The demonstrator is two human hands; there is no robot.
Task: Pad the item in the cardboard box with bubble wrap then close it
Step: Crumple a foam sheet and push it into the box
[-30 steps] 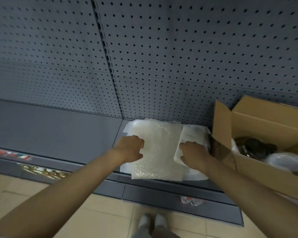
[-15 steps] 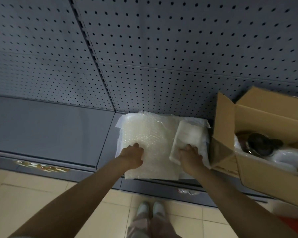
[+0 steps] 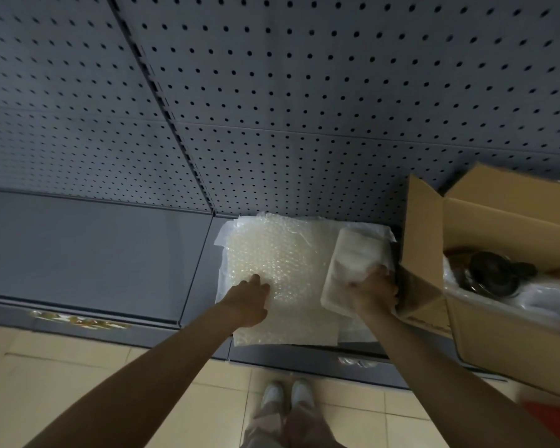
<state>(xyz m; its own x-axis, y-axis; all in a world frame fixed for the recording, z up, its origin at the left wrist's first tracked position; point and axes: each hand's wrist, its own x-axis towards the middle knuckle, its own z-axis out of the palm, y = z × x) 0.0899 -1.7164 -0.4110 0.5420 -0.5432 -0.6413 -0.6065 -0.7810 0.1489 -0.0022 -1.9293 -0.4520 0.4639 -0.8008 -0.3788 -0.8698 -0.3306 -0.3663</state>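
Gripping the folded white foam piece at its near end, the right hand has its fingers curled round the edge, and the piece tilts up off the stack beneath it. To do this step well, I would lift that piece clear in one steady pull, since a thin soft sheet will likely drag its neighbours along if it is slid sideways.

Across from it, on the far side of the stack, the left hand lies on the bubble wrap, fingers fairly straight and pressing down; I cannot tell whether the fingertips catch an edge. Keeping that palm planted seems wise, because it pins the loose sheets while the other hand takes one away.

Just beside the right hand, on its outer side and close against the wrist, stands the cardboard box with its flaps up. Its nearest flap rises right next to the knuckles, so the lifted padding should go up and over it rather than through it. Inside, beyond that flap, the dark item sits on white padding that is already in place. The remaining gaps round it look like the places to fill before folding the flaps shut.

Both stack and box rest on a grey shelf backed by a pegboard panel.
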